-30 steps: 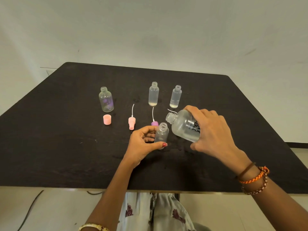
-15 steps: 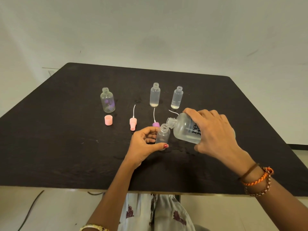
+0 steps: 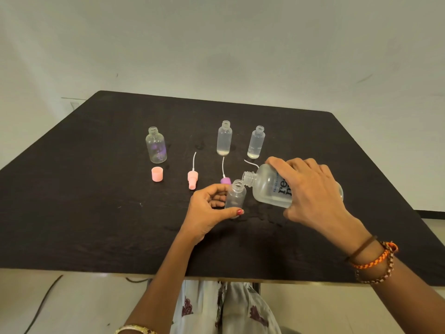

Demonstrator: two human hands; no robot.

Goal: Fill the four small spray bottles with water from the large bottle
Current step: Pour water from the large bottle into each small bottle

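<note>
My right hand [image 3: 310, 191] grips the large clear bottle [image 3: 267, 186], tilted on its side with its open neck right over the mouth of a small spray bottle [image 3: 236, 196]. My left hand [image 3: 209, 210] holds that small bottle upright on the black table [image 3: 96, 213] between thumb and fingers. Three other small bottles stand uncapped at the back: a round one with a purple print [image 3: 156, 148] on the left, a tall one [image 3: 224, 138] and a shorter one [image 3: 256, 142], each with a little water at the bottom.
Loose on the table lie a pink cap [image 3: 157, 174], a pink spray head with its tube [image 3: 192, 178], a purple spray head [image 3: 225, 181] behind the held bottle, and a white tube [image 3: 250, 163] near the large bottle. Wet spots show by my hands.
My right hand has lowered and tipped the large bottle further, bringing its neck down to the small bottle's mouth. My left hand has kept the small bottle in place.
</note>
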